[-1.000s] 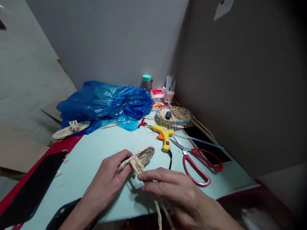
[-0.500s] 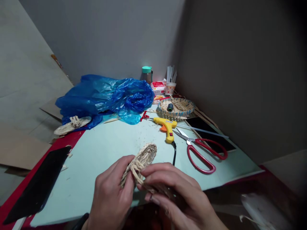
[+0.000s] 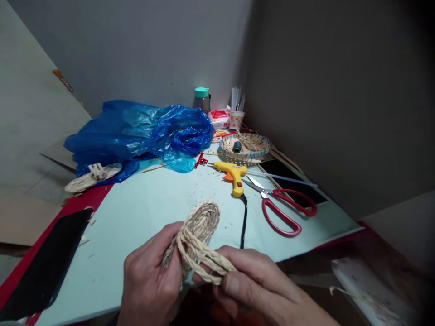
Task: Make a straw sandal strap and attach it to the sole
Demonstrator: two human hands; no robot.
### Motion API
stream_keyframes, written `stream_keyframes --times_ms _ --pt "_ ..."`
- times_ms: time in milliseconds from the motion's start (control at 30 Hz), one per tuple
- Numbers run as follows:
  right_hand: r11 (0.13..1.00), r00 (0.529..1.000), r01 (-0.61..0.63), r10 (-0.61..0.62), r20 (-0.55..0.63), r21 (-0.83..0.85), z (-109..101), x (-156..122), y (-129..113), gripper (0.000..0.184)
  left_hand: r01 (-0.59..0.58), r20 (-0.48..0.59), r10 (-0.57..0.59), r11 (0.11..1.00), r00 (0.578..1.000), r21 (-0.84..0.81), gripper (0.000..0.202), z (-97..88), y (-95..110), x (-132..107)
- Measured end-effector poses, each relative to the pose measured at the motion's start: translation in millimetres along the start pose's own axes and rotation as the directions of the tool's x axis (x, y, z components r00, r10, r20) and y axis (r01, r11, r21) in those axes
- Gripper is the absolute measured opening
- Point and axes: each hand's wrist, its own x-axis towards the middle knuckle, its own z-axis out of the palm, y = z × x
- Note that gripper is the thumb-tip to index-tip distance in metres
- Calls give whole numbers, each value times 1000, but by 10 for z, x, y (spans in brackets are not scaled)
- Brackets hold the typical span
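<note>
A small woven straw sandal [image 3: 203,222] is held just above the near edge of the pale green table [image 3: 142,213]. My left hand [image 3: 149,280] is closed around its near left side, thumb on top. My right hand [image 3: 251,285] is closed on the braided straw strap [image 3: 204,267] that runs from the sandal toward me, pinching it between thumb and fingers.
A yellow glue gun [image 3: 234,175] with a black cord and red-handled scissors [image 3: 280,210] lie beyond the sandal. A woven tray [image 3: 245,147], a black phone [image 3: 292,183], a cup of sticks [image 3: 236,118], a jar [image 3: 201,98] and a blue plastic bag [image 3: 142,133] sit further back. Another straw sandal [image 3: 91,177] lies at left.
Both hands lifted the sandal off the table and drew it toward me. My right hand turned palm-up and now pinches the braided strap, which shows on top.
</note>
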Motion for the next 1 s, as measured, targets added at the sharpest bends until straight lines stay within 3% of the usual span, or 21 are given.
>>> stream_keyframes --times_ms 333,433,567,667,800,900,1000 --pt "945 994 98 -107 13 313 5 115 258 35 340 146 -312 909 939 -242 24 33 94 21" --pt "973 992 127 -128 -9 192 -21 126 247 30 402 184 -361 869 914 -289 24 43 107 25" --pt "993 998 64 -62 -18 101 -31 79 175 30 463 202 -417 821 886 -333 24 50 80 25" --pt "998 994 58 -56 -94 23 -13 48 126 30 501 222 -449 777 866 -382 28 42 -16 31" --pt "972 952 142 -186 -241 -188 16 62 61 24 544 315 -445 720 838 -430 32 42 -216 37" --pt "930 922 226 -300 -244 -291 22 90 34 23 584 401 -427 642 811 -497 35 72 -287 18" --pt "880 883 322 -412 -226 -349 12 111 48 26 581 389 -433 578 813 -572 42 107 -206 -18"
